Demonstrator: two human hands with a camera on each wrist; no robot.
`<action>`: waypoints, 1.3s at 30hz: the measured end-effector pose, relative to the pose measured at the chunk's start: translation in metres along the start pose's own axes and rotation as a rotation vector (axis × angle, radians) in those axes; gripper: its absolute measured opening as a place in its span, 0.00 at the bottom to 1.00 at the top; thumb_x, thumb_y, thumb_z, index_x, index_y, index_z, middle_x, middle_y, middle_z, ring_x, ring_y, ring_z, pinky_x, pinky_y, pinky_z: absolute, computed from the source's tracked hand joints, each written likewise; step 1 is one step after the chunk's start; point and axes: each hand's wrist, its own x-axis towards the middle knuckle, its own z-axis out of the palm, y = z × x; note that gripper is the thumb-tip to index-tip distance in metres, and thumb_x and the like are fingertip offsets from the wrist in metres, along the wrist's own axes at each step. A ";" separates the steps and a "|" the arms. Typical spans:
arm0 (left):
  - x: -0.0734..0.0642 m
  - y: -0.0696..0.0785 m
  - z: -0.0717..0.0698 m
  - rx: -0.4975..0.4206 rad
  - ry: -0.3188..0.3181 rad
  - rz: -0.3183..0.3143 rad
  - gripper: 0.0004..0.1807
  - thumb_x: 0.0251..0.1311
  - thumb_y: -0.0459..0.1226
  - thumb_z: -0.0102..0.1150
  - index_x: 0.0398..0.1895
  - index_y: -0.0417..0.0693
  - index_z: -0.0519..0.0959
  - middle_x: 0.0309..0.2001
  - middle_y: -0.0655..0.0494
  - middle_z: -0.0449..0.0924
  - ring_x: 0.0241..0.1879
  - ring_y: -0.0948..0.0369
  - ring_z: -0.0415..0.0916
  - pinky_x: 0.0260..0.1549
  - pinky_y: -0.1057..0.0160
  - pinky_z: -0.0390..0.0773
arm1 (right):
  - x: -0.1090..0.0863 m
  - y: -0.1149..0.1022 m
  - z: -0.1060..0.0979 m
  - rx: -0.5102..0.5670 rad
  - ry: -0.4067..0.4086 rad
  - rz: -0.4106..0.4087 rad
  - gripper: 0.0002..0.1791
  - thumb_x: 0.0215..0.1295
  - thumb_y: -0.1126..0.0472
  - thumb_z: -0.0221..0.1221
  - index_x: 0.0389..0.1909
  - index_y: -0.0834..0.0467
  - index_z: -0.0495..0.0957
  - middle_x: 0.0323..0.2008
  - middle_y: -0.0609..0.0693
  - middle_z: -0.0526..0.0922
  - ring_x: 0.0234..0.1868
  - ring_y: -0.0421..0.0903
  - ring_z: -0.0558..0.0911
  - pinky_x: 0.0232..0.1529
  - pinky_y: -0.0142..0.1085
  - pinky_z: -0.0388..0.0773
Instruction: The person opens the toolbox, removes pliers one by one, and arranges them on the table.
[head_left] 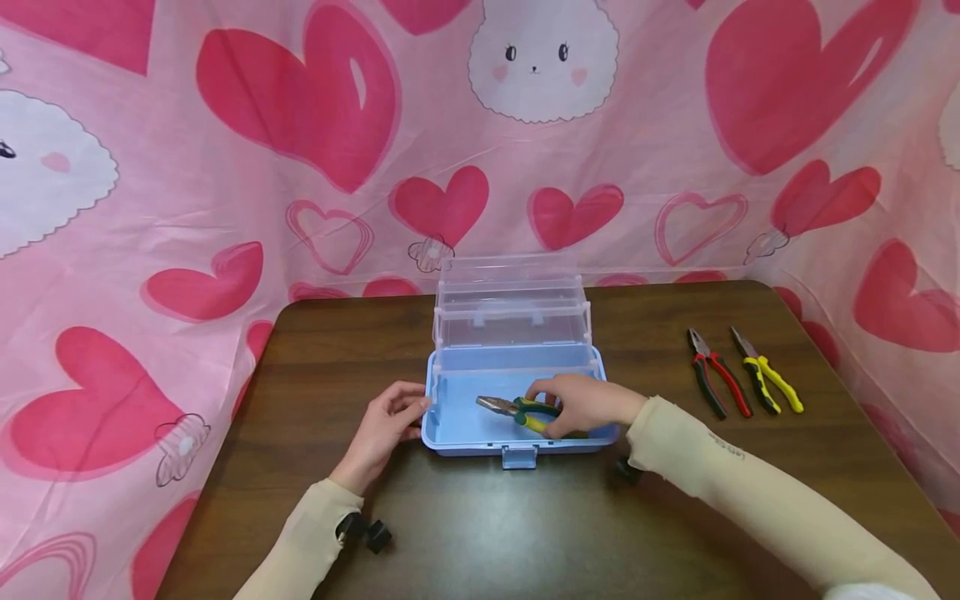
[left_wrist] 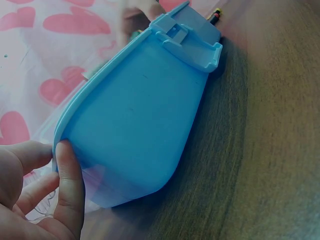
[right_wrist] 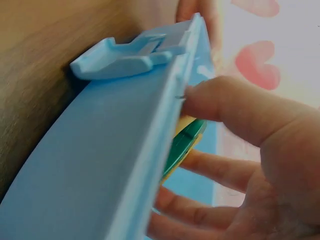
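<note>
A blue toolbox point(head_left: 465, 392) with its clear tiered lid raised stands on the table. At its left end my left hand point(head_left: 384, 429) pinches the rim between thumb and finger, as the left wrist view also shows with the hand point(left_wrist: 47, 195) at the box's corner. Over the right part of the box, my right hand point(head_left: 588, 402) grips combination pliers point(head_left: 531, 414) by their green and yellow handles, the metal jaws toward the left. In the right wrist view the handles point(right_wrist: 182, 150) are partly hidden behind the front wall, between thumb and fingers.
To the right lie pliers with red and black handles point(head_left: 722, 385) and long-nose pliers with yellow and black handles point(head_left: 772, 379). A latch point(head_left: 519, 457) hangs from the toolbox front. Pink heart-patterned cloth point(head_left: 345, 225) borders the brown table point(head_left: 480, 533).
</note>
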 end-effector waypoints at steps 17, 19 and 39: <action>-0.001 0.001 -0.001 -0.001 -0.001 -0.003 0.19 0.71 0.37 0.65 0.61 0.40 0.77 0.47 0.46 0.85 0.38 0.56 0.80 0.37 0.63 0.85 | -0.033 -0.006 -0.019 0.097 0.079 -0.129 0.28 0.62 0.57 0.73 0.61 0.55 0.76 0.50 0.55 0.81 0.48 0.52 0.80 0.44 0.37 0.83; -0.001 0.001 -0.001 -0.002 -0.003 -0.003 0.19 0.71 0.37 0.65 0.61 0.40 0.77 0.47 0.46 0.85 0.38 0.56 0.80 0.37 0.63 0.85 | -0.039 -0.006 -0.023 0.109 0.095 -0.120 0.28 0.61 0.58 0.73 0.61 0.55 0.76 0.50 0.56 0.81 0.49 0.53 0.80 0.42 0.36 0.83; 0.001 -0.001 -0.002 0.006 -0.015 0.008 0.19 0.70 0.38 0.66 0.60 0.41 0.78 0.48 0.46 0.85 0.38 0.55 0.81 0.37 0.61 0.86 | -0.090 0.032 -0.038 0.066 0.354 0.061 0.31 0.63 0.54 0.73 0.63 0.59 0.73 0.49 0.53 0.82 0.50 0.52 0.80 0.44 0.42 0.81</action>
